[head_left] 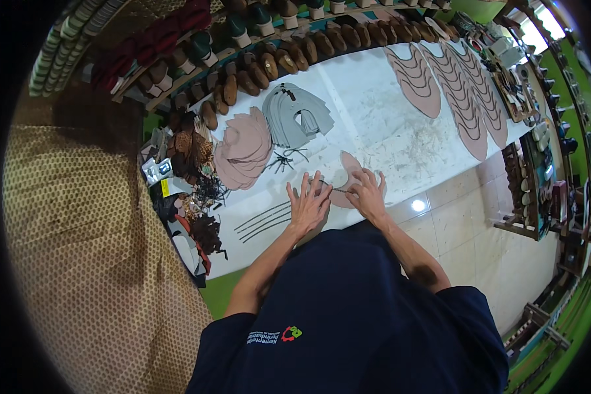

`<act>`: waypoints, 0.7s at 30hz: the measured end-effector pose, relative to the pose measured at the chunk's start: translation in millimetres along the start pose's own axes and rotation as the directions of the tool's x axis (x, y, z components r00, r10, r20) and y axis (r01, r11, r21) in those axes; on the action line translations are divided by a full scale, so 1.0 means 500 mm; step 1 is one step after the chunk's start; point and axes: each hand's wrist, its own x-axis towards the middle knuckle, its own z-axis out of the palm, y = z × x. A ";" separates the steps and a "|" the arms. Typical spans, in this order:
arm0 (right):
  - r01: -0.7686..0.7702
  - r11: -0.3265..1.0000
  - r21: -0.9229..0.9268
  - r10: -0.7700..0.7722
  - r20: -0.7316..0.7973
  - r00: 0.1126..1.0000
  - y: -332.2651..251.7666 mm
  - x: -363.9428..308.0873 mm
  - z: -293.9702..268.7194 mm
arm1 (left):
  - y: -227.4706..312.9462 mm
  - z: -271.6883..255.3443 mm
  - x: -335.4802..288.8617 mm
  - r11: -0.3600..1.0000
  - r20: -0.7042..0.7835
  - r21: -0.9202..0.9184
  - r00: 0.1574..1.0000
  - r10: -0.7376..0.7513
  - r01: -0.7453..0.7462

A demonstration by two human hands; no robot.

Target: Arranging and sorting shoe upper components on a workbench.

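The left hand (308,205) lies flat with fingers spread on the bench (374,125) near its front edge — the right hand (368,194), fingers bent, presses the pink leather piece (347,176) just beside it, long axis pointing away.

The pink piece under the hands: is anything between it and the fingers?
Nothing visible. The left hand lies flat beside the pink piece, the right hand rests directly on it, and a thin dark strip runs between them.
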 end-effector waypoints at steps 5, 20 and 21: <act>0.021 1.000 -0.014 -0.022 -0.015 1.000 0.005 0.010 -0.004 | 0.008 -0.002 0.002 0.999 0.002 0.052 1.000 0.015 -0.015; 0.054 0.999 -0.009 -0.053 0.021 0.998 0.009 0.025 -0.011 | 0.036 -0.009 -0.012 0.997 -0.007 -0.059 0.999 -0.046 0.045; 0.060 0.998 -0.012 -0.060 0.024 0.998 0.009 0.026 -0.012 | 0.036 -0.009 -0.013 0.997 0.001 -0.065 0.999 -0.050 0.050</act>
